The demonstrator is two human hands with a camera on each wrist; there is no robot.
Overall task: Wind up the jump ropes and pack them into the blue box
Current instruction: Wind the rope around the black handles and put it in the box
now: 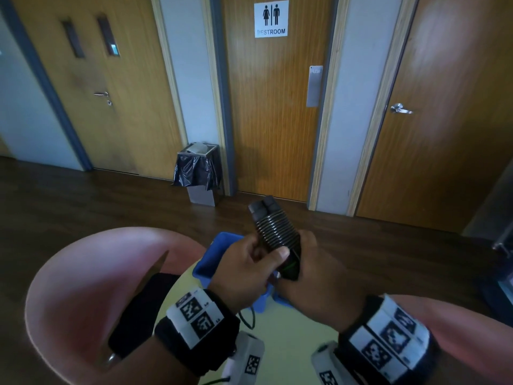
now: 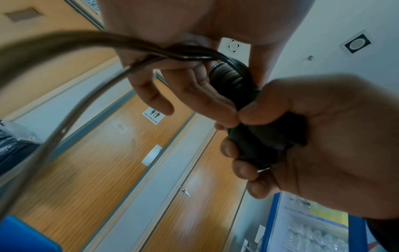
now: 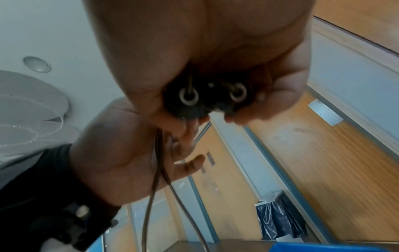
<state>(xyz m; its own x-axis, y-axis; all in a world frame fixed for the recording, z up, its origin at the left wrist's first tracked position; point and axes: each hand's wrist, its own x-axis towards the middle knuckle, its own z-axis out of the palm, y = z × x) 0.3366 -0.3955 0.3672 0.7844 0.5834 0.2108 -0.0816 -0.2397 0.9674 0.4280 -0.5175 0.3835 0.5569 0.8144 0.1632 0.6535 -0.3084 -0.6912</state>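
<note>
A black jump rope (image 1: 276, 230) is held above the blue box (image 1: 206, 263), its two handles side by side with cord coiled tightly around them. My right hand (image 1: 319, 273) grips the lower ends of the handles (image 3: 211, 97). My left hand (image 1: 244, 270) holds the bundle from the left, thumb pressed on the coils. The loose cord (image 2: 86, 44) runs through my left hand's (image 2: 183, 88) curled fingers and hangs below the wrist (image 1: 249, 318). What lies inside the box is hidden by my hands.
The box stands on a round yellow table (image 1: 291, 337). Pink chairs sit at the left (image 1: 91, 273) and right (image 1: 458, 329). Beyond the table are dark wood floor, a bin with a black bag (image 1: 198, 170) and a restroom door (image 1: 272, 107).
</note>
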